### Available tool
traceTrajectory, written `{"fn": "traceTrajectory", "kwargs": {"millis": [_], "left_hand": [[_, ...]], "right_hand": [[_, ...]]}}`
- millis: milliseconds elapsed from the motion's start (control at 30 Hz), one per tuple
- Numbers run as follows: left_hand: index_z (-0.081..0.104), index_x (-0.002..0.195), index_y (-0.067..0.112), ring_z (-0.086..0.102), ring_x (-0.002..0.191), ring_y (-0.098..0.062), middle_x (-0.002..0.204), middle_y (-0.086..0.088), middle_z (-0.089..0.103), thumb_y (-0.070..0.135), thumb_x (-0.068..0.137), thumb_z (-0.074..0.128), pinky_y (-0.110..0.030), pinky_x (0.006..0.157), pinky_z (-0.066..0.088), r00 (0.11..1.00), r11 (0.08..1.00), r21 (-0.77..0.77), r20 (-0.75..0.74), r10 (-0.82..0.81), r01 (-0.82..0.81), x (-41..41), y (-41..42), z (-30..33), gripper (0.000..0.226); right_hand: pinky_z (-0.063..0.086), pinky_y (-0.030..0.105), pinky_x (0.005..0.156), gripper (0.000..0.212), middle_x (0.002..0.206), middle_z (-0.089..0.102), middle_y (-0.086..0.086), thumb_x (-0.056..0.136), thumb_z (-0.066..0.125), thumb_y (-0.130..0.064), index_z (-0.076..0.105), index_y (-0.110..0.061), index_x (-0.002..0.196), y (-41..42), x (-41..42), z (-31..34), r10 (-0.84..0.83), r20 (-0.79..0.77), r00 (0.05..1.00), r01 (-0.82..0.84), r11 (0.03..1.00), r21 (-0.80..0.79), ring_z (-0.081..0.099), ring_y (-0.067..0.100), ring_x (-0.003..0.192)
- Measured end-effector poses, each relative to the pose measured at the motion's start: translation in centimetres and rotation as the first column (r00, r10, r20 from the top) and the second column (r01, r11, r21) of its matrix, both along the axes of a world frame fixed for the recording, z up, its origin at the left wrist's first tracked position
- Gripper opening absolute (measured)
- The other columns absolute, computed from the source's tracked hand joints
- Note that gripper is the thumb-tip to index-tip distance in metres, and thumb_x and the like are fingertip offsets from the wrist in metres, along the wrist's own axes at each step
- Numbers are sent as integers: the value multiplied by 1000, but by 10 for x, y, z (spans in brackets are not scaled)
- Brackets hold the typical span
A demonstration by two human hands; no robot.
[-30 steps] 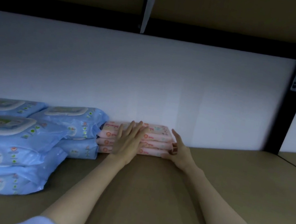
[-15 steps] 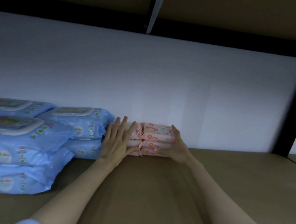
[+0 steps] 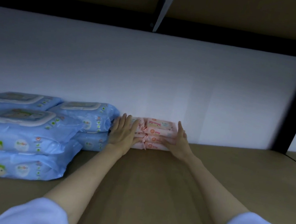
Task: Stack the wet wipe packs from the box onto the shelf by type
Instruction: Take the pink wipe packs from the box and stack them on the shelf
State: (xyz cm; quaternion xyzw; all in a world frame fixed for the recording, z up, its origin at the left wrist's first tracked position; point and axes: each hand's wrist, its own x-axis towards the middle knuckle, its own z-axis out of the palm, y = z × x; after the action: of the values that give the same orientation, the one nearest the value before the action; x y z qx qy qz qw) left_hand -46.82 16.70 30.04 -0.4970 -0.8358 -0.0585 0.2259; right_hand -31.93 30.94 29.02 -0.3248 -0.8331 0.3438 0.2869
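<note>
while your left hand [image 3: 121, 134] and right hand [image 3: 177, 144] press flat, fingers straight, against the pink stack's [image 3: 156, 134] two ends, it sits on the shelf [image 3: 210, 176] at the back wall, just beside the blue packs [image 3: 27, 133].

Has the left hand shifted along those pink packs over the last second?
Yes. The left hand has slid leftward along the pink stack, from its front toward the end beside the blue packs, and now presses flat there.
</note>
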Motion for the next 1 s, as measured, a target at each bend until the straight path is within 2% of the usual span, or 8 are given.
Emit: {"fn": "traceTrajectory", "kwargs": {"millis": [67, 133, 233, 333, 500, 600, 800, 1000], "left_hand": [[4, 149, 18, 0, 144, -30, 156, -13, 4, 48, 96, 31, -43, 119, 4, 996, 1000, 26, 92, -19, 17, 15, -15, 9, 66], [10, 148, 16, 9, 143, -30, 154, -13, 13, 45, 96, 34, -41, 118, 8, 995, 998, 56, 95, -43, 37, 34, -34, 17, 64], [18, 145, 14, 27, 136, -30, 145, -15, 32, 40, 95, 41, -41, 112, 23, 992, 995, 84, 104, -65, 56, 68, -68, 30, 62], [18, 145, 14, 34, 131, -32, 141, -17, 39, 34, 94, 44, -41, 106, 28, 986, 993, 102, 152, -67, 52, 105, -107, 41, 60], [32, 135, 13, 46, 121, -31, 131, -12, 49, 36, 94, 44, -40, 96, 36, 987, 995, 90, 148, -66, 53, 166, -184, 35, 48], [33, 136, 18, 47, 118, -28, 129, -6, 51, 36, 93, 45, -39, 91, 37, 977, 986, 132, 173, -124, 102, 199, -229, 16, 48], [37, 135, 18, 49, 115, -24, 124, -2, 54, 34, 94, 44, -35, 88, 37, 955, 974, 191, 247, -163, 117, 244, -305, -43, 44], [34, 135, 19, 47, 118, -24, 130, -3, 51, 33, 95, 43, -35, 92, 37, 873, 1000, -25, 487, 2, 11, 273, -356, -153, 43]], "right_hand": [[15, 49, 116, 107, 156, 0, 17, 78, 65, -52, -11, -25, 148, -15, 10, 7, -107, 150, 983, 87, 987, 135, 8, 38, 143], [12, 51, 115, 98, 157, -3, 16, 83, 60, -53, -6, -25, 149, -37, 26, 19, -119, 245, 962, 57, 968, 245, 3, 38, 144], [20, 48, 114, 81, 154, 17, 14, 85, 60, -48, 15, -22, 148, -72, 51, 33, -80, 280, 957, -5, 958, 288, 16, 36, 142], [32, 45, 108, 69, 145, 36, 13, 85, 62, -44, 33, -19, 142, -116, 77, 43, -54, 299, 953, -53, 939, 339, 34, 35, 133], [38, 44, 101, 60, 140, 43, 13, 86, 61, -38, 40, -17, 138, -202, 128, 41, -9, 286, 958, -113, 906, 409, 40, 36, 126], [35, 41, 102, 54, 140, 43, 9, 88, 59, -36, 42, -21, 137, -255, 160, 24, 51, 301, 952, -187, 878, 441, 38, 32, 127], [30, 39, 105, 48, 143, 39, 8, 92, 55, -31, 43, -20, 137, -324, 217, -36, 97, 251, 963, -199, 884, 423, 32, 26, 133], [33, 39, 106, 48, 140, 42, 7, 92, 55, -29, 40, -20, 137, -360, 258, -137, 194, 455, 869, -282, 950, 133, 37, 27, 129]]}}
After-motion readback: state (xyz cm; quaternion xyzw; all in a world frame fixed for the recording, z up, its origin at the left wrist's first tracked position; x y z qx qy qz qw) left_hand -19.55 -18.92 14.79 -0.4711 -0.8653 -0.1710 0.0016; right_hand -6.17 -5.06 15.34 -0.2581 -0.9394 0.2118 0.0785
